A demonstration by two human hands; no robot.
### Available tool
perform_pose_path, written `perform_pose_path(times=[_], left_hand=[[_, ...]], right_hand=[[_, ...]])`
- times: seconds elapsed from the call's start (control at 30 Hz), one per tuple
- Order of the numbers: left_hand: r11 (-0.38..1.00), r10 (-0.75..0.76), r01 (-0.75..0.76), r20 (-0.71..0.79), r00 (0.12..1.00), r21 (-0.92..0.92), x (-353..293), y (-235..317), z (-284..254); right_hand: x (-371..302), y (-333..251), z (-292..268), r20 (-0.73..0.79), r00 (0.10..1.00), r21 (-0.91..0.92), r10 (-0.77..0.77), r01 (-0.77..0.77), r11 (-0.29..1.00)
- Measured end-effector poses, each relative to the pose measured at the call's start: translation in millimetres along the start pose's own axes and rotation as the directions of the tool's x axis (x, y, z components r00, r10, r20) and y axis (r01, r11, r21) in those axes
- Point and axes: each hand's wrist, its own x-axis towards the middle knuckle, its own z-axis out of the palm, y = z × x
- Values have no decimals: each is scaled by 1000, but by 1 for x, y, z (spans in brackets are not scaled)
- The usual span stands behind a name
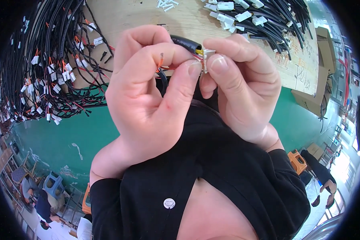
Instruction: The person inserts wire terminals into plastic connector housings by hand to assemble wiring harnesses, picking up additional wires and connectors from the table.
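My left hand (148, 96) and my right hand (240, 84) are raised close together in the middle of the view. Between them runs a black cable (185, 41) whose end splits into thin red, orange and yellow wires (162, 64). My left thumb and forefinger pinch the wires near their bare tips. My right thumb and forefinger grip a small white plastic connector (207, 56) at the cable end. The fingers hide most of the connector.
A wooden worktable (148, 16) lies behind the hands. A big bundle of black cables with white connectors (48, 72) hangs over its left side, and another bundle (260, 18) lies at the upper right. Cardboard boxes (312, 100) and a green floor (60, 136) lie beyond; other people work far off.
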Motion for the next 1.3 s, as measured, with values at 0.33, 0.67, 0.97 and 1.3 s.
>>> perform_pose_path(times=[0.33, 0.67, 0.97, 1.3], left_hand=[[988, -83, 87, 36, 996, -126, 0, 3, -2], [992, -48, 49, 16, 999, -113, -3, 0, 3], [992, -42, 51, 72, 997, -119, 2, -2, -3], [981, 39, -35, -17, 999, 192, 4, 6, -14]], right_hand=[[0, -2, -1, 6, 997, -22, -72, 72, 997], [-4, 0, -3, 38, 990, -130, -138, 141, 981], [3, -8, -3, 9, 988, 111, 155, -155, 982], [15, -4, -6, -74, 957, 322, 281, -244, 915]])
